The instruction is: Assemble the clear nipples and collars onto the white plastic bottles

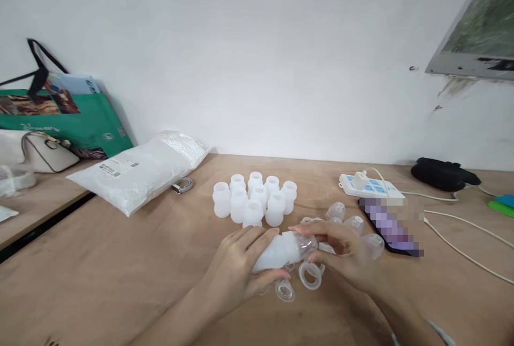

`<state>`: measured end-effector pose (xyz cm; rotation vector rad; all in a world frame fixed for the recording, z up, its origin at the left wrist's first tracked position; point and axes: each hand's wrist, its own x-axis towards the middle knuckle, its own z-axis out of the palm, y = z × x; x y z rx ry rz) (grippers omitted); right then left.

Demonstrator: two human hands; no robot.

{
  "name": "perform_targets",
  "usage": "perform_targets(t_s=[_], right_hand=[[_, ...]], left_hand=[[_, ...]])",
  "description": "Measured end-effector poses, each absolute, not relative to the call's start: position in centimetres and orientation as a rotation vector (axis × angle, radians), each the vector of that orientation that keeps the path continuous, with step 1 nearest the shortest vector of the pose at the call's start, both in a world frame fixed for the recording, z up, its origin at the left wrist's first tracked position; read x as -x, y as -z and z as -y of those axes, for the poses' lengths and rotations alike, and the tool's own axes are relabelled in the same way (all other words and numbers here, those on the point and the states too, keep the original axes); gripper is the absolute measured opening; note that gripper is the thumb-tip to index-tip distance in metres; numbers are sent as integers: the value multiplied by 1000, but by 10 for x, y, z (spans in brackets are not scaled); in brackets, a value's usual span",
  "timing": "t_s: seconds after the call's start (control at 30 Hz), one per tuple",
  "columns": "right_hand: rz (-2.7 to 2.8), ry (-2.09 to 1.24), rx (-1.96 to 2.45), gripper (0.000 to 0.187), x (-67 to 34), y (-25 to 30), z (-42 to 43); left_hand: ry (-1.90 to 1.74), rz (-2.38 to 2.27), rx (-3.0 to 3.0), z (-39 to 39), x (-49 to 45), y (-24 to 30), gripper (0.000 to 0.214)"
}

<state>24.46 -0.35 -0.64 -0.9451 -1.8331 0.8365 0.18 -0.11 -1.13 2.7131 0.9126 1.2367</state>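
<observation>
My left hand (236,265) is wrapped round a white frosted plastic bottle (277,252) lying sideways above the wooden table (120,260). My right hand (341,252) pinches a clear cap (305,243) sitting at the bottle's mouth. Under the hands lie clear rings and caps (310,275), one cap (285,291) nearest me. More clear caps (355,224) lie just behind my right hand. A cluster of several upright white bottles (257,198) stands behind the hands.
A white plastic bag (140,169) lies at left with a metal ring (182,186) beside it. A phone (391,225), a power strip (369,185) with cables, and a black object (441,173) sit at right. Bags (60,115) stand at far left against the wall.
</observation>
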Motion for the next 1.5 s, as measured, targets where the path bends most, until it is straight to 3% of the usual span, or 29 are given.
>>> perform_targets(t_s=[0.27, 0.47, 0.6, 0.9, 1.17, 1.37, 1.5], right_hand=[[1758, -764, 1040, 33, -264, -17, -4], [1362, -257, 1049, 35, -305, -52, -49], [1457, -89, 1278, 32, -310, -46, -91], [1824, -126, 1439, 32, -279, -11, -131], [1896, -119, 1517, 38, -293, 0, -136], [1858, -66, 1507, 42, -296, -7, -126], [1828, -18, 1428, 34, -290, -15, -103]], left_hand=[[-1122, -1030, -2557, 0, -6, 10, 71], [-1337, -1267, -2497, -11, 3, 5, 44], [-1301, -1417, -2516, -26, 9, 9, 42], [-1111, -1573, -2641, -43, 15, 25, 53], [-1013, -1590, -2669, -41, 12, 25, 27], [-1052, -1543, -2662, -44, 13, 29, 29], [-1148, -1455, -2685, -43, 13, 28, 33]])
